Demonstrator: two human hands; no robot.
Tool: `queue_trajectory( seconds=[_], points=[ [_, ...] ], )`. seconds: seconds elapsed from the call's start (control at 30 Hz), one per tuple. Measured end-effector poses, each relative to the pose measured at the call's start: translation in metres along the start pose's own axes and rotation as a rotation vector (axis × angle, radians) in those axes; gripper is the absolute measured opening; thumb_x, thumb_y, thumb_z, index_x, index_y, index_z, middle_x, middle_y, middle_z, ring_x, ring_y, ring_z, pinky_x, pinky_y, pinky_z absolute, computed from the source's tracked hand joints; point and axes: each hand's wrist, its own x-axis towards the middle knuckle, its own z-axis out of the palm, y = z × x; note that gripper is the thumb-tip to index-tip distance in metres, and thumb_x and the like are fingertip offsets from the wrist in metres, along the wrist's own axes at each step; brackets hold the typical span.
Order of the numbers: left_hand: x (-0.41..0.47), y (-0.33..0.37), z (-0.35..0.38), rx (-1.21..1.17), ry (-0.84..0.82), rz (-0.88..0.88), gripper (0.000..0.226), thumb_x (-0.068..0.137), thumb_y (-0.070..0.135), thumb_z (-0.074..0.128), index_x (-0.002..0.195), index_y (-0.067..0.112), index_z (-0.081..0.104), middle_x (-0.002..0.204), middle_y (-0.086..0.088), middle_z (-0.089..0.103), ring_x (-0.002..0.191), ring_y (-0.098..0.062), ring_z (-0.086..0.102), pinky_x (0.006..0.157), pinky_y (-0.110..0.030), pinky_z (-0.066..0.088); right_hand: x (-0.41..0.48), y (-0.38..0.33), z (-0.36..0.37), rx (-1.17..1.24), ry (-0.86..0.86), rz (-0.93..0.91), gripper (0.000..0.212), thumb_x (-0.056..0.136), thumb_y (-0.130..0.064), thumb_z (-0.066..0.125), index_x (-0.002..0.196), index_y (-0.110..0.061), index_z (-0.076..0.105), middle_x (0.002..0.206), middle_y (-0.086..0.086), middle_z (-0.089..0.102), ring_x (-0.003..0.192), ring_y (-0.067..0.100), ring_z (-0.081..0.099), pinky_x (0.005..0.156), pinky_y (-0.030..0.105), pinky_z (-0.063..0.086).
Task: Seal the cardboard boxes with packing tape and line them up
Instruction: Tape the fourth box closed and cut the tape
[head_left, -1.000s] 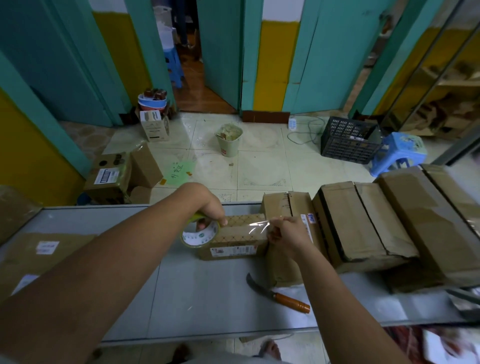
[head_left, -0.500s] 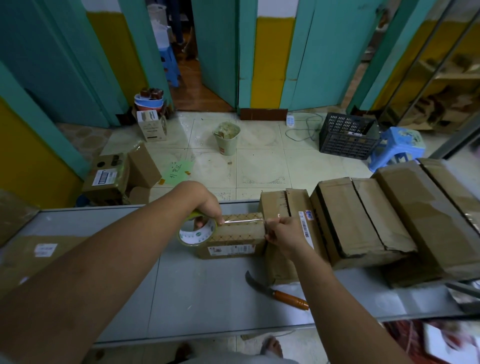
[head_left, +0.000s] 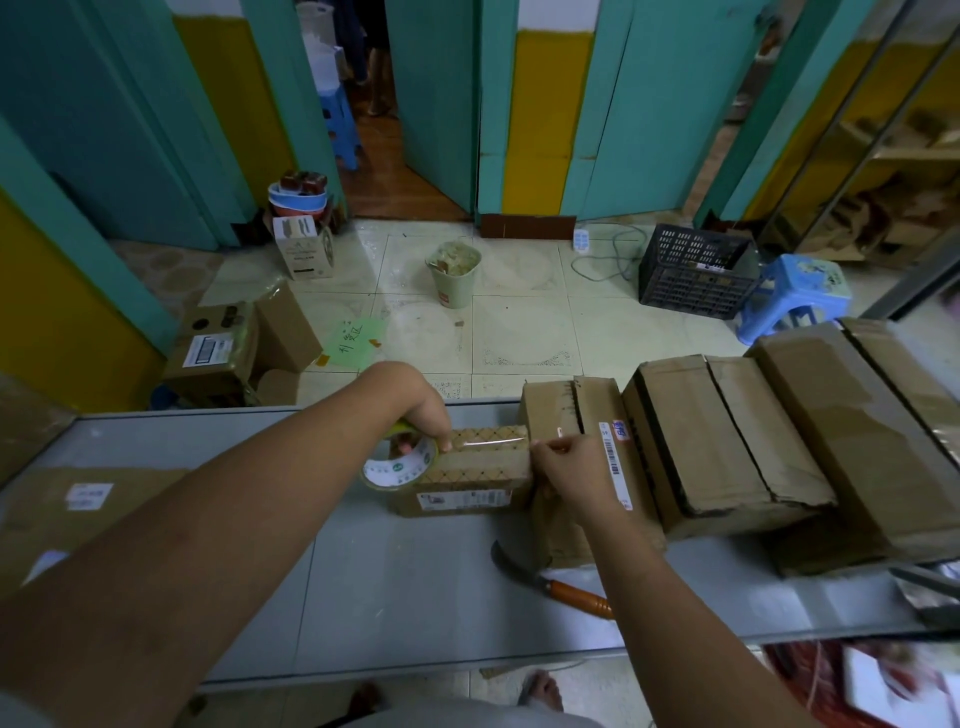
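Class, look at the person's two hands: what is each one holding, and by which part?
The left hand grips the tape roll by its top rim. The right hand pinches the free end of the clear tape strip stretched over the small box.

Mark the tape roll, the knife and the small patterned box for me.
tape roll (head_left: 397, 467), head view, on its white inner core.
knife (head_left: 576, 592), head view, on the orange handle.
small patterned box (head_left: 483, 467), head view, on its lattice-printed top face.

The clear tape strip (head_left: 491, 441), loose and crinkled a second ago, now lies flat along the small box (head_left: 480, 460) top, stretched taut.
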Motion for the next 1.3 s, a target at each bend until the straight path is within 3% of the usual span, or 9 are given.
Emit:
queue_trajectory(
  seconds=[0.13,0.27,0.47,0.63,0.8,0.97,1.2,1.27,1.3],
  points=[
    [-0.002,0.0,0.0,0.001,0.01,-0.005,0.043,0.102,0.05,0.062,0.082,0.012,0.067,0.052,0.002,0.064,0.034,-0.011,0.054,0.062,-0.032,0.045,0.004,-0.007,-0.002,-0.022,0.031,-0.031,0.023,0.096,-0.03,0.073,0.113,-0.018,0.063,0.097,-0.002,0.069,0.082,0.011,0.067,0.059,0.02,0.048],
    [-0.002,-0.001,0.001,-0.009,0.013,0.006,0.038,0.102,0.048,0.062,0.089,0.013,0.067,0.053,0.003,0.065,0.038,-0.01,0.055,0.061,-0.03,0.045,-0.002,-0.004,0.003,-0.07,0.165,-0.165,0.014,0.092,-0.026,0.078,0.1,-0.024,0.067,0.091,-0.011,0.068,0.084,0.004,0.065,0.066,0.02,0.052],
    [0.0,-0.002,0.003,-0.003,0.035,0.016,0.037,0.1,0.05,0.064,0.094,0.014,0.069,0.054,0.003,0.067,0.047,-0.012,0.058,0.063,-0.03,0.046,-0.021,0.004,0.017,0.11,0.076,-0.256,0.008,0.095,-0.036,0.074,0.1,-0.037,0.068,0.095,-0.015,0.073,0.089,-0.011,0.067,0.069,0.013,0.058],
    [0.002,-0.003,0.003,-0.021,0.042,0.037,0.038,0.1,0.051,0.064,0.093,0.014,0.069,0.055,0.004,0.068,0.044,-0.01,0.059,0.064,-0.031,0.048,-0.024,0.007,0.014,-0.01,0.034,-0.278,0.022,0.098,-0.04,0.07,0.118,-0.032,0.073,0.102,-0.018,0.075,0.092,-0.006,0.07,0.08,0.02,0.061],
    [0.002,-0.004,0.003,-0.061,0.045,0.044,0.036,0.102,0.047,0.062,0.093,0.012,0.067,0.055,0.001,0.066,0.049,-0.014,0.058,0.065,-0.033,0.048,-0.032,0.003,0.02,-0.266,0.062,-0.366,0.017,0.108,-0.038,0.05,0.112,-0.032,0.066,0.082,-0.011,0.07,0.07,0.003,0.067,0.066,0.029,0.06],
    [-0.001,-0.003,0.001,-0.076,0.061,0.046,0.037,0.103,0.045,0.061,0.089,0.012,0.065,0.051,0.002,0.065,0.037,-0.011,0.057,0.062,-0.032,0.046,-0.031,-0.003,0.026,-0.272,-0.006,-0.354,0.015,0.109,-0.027,0.046,0.118,-0.024,0.058,0.107,-0.002,0.068,0.101,0.014,0.065,0.091,0.042,0.059],
    [0.002,-0.003,0.004,-0.101,0.05,0.047,0.032,0.103,0.042,0.064,0.095,0.01,0.066,0.056,0.0,0.066,0.042,-0.012,0.058,0.058,-0.03,0.048,-0.032,-0.003,0.036,-0.228,-0.058,-0.223,0.024,0.106,-0.043,0.041,0.115,-0.029,0.059,0.11,-0.003,0.067,0.105,0.017,0.065,0.098,0.049,0.056],
    [0.003,-0.005,0.005,-0.117,0.043,0.044,0.032,0.101,0.042,0.066,0.101,0.009,0.066,0.064,-0.003,0.067,0.051,-0.015,0.059,0.062,-0.03,0.049,-0.028,-0.007,0.034,-0.278,-0.063,-0.194,0.042,0.105,-0.053,0.035,0.122,-0.025,0.061,0.132,0.008,0.063,0.13,0.027,0.057,0.112,0.054,0.048],
    [0.003,-0.006,0.005,-0.12,0.04,0.045,0.033,0.1,0.042,0.067,0.102,0.009,0.068,0.067,-0.004,0.066,0.055,-0.016,0.058,0.064,-0.03,0.049,-0.026,-0.01,0.034,-0.338,-0.027,-0.222,0.049,0.107,-0.052,0.033,0.137,-0.021,0.055,0.153,0.011,0.05,0.149,0.031,0.04,0.122,0.055,0.036]
  ],
)
